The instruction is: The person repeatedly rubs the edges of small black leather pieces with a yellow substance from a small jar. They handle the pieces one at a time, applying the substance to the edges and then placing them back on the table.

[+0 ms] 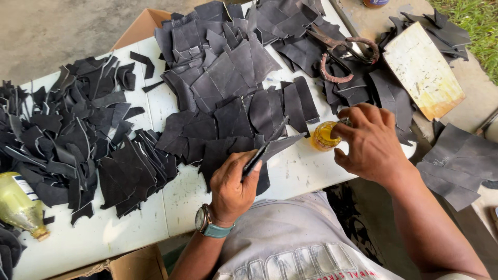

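black leather offcuts cover most of the white table, sorted into loose heaps: narrow strips and scraps to the left, broader flat panels in the middle, so each kind lies within reach of the seated person. the left hand is clenched around one dark piece together with a thin dark tool, seemingly a brush or blade, pinned against the piece by the thumb; which it is i cannot tell. the piece is held up off the table, tilted toward the right hand, which keeps its face open to work on. the right hand grasps a small jar of yellow liquid standing at the near table edge, fingertips curled over its rim and thumb at its side, steadying it. rusty large shears lie on the far heap, well apart from both hands. a worn pale board rests to the right, and a plastic bottle of yellowish liquid lies on its side at the left edge.
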